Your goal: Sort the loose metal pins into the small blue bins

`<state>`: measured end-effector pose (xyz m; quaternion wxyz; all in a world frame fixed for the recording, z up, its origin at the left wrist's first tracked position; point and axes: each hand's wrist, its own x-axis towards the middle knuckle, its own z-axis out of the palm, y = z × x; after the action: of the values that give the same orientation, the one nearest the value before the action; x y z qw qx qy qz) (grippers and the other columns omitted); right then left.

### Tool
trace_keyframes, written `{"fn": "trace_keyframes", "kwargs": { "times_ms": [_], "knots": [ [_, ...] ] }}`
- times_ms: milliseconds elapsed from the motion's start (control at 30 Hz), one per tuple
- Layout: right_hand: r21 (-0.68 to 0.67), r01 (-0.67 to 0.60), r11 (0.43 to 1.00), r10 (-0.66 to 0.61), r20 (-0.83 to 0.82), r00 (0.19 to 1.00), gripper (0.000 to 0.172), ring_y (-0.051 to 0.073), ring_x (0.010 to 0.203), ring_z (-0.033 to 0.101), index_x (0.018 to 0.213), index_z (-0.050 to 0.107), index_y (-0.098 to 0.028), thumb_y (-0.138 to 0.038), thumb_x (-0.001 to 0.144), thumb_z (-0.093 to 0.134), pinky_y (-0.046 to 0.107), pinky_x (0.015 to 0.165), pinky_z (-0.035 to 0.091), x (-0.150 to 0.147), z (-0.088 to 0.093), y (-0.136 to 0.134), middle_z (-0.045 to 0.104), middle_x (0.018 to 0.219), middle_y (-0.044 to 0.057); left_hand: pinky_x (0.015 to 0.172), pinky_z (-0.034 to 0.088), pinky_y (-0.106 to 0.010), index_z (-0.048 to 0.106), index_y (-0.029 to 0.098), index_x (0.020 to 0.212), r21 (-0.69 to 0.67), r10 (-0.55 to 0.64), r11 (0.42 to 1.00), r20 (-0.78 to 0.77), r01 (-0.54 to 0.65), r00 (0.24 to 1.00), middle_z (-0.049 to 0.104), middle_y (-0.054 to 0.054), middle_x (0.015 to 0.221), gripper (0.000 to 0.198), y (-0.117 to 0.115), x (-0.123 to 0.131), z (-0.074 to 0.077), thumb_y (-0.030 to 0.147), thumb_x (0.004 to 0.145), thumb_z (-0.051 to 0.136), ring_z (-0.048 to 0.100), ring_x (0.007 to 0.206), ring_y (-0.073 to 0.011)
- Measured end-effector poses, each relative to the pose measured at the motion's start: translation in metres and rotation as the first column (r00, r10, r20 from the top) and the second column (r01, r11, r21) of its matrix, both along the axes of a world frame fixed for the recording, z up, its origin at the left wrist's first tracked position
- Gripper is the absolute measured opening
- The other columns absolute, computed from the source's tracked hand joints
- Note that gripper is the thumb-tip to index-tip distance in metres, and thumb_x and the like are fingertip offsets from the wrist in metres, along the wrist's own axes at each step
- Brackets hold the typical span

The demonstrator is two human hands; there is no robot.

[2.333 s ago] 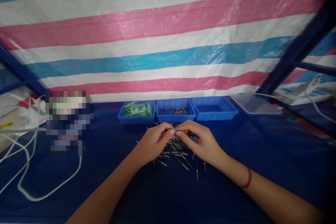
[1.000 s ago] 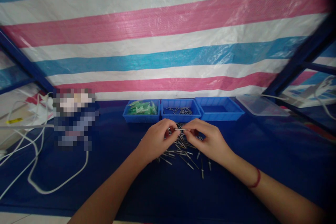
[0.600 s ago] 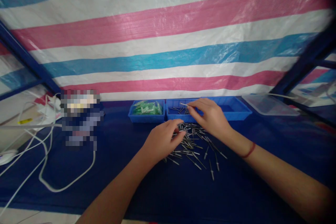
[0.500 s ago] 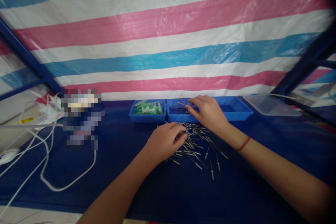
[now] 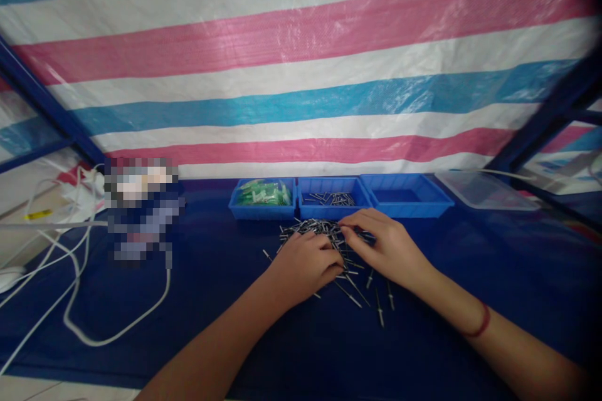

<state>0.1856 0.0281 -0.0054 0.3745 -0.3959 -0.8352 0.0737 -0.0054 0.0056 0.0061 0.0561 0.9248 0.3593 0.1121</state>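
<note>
A loose pile of small metal pins (image 5: 314, 227) lies on the dark blue table cover (image 5: 282, 338). My left hand (image 5: 305, 264) rests palm down on the pile's near side, its fingers curled over the pins. My right hand (image 5: 388, 245) lies just to the right, fingertips drawn together on pins at the pile's middle. What either hand grips is hidden under the fingers. Behind the pile stand three blue trays: the left tray (image 5: 261, 212) holds green parts, the middle tray (image 5: 329, 212) holds a few pins, and the right tray (image 5: 408, 208) looks empty.
A clear plastic lid (image 5: 484, 193) lies at the back right. White cables (image 5: 79, 326) loop across the table's left side beside a blurred object (image 5: 141, 210). A striped tarp (image 5: 301, 75) closes off the back, framed by blue bars (image 5: 540, 125).
My right hand carried a pin to the middle tray, let it go there, and has come back to the pile. My left hand stayed on the pile and slid slightly nearer.
</note>
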Motion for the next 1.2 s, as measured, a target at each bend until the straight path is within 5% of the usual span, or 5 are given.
{"fn": "trace_keyframes", "kwargs": {
  "times_ms": [233, 900, 1200],
  "knots": [
    [-0.108, -0.032, 0.994, 0.027, -0.050, 0.998, 0.015, 0.018, 0.083, 0.061, 0.084, 0.064, -0.020, -0.021, 0.088, 0.050, 0.033, 0.076, 0.047, 0.000, 0.001, -0.002, 0.068, 0.086, 0.003, 0.080, 0.038, -0.034, 0.061, 0.029, 0.111, 0.093, -0.045, 0.995, -0.026, 0.048, 0.999, 0.056, -0.004, 0.102, 0.028, -0.004, 0.005, -0.006, 0.043, 0.089, 0.050, 0.050, 0.095, -0.0204],
    [-0.134, -0.053, 0.990, 0.042, -0.082, 0.996, 0.016, 0.017, 0.078, 0.061, 0.083, 0.065, -0.020, -0.022, 0.087, 0.050, 0.031, 0.072, 0.047, 0.002, 0.002, -0.003, 0.068, 0.082, 0.003, 0.071, 0.037, -0.030, 0.063, 0.022, 0.086, 0.268, -0.057, 0.960, -0.118, 0.087, 0.991, 0.056, -0.002, 0.091, 0.020, -0.004, 0.014, -0.017, 0.028, 0.093, 0.046, 0.053, 0.083, -0.0161],
    [-0.120, -0.036, 0.992, 0.028, -0.066, 0.997, 0.017, 0.018, 0.075, 0.062, 0.083, 0.066, -0.021, -0.023, 0.087, 0.049, 0.030, 0.067, 0.049, 0.002, 0.003, -0.002, 0.068, 0.080, 0.004, 0.072, 0.045, -0.030, 0.065, 0.020, 0.091, 0.134, -0.049, 0.989, -0.108, 0.064, 0.993, 0.058, -0.003, 0.091, 0.017, -0.004, 0.011, -0.006, 0.033, 0.088, 0.054, 0.058, 0.082, -0.0172]
  ]
}}
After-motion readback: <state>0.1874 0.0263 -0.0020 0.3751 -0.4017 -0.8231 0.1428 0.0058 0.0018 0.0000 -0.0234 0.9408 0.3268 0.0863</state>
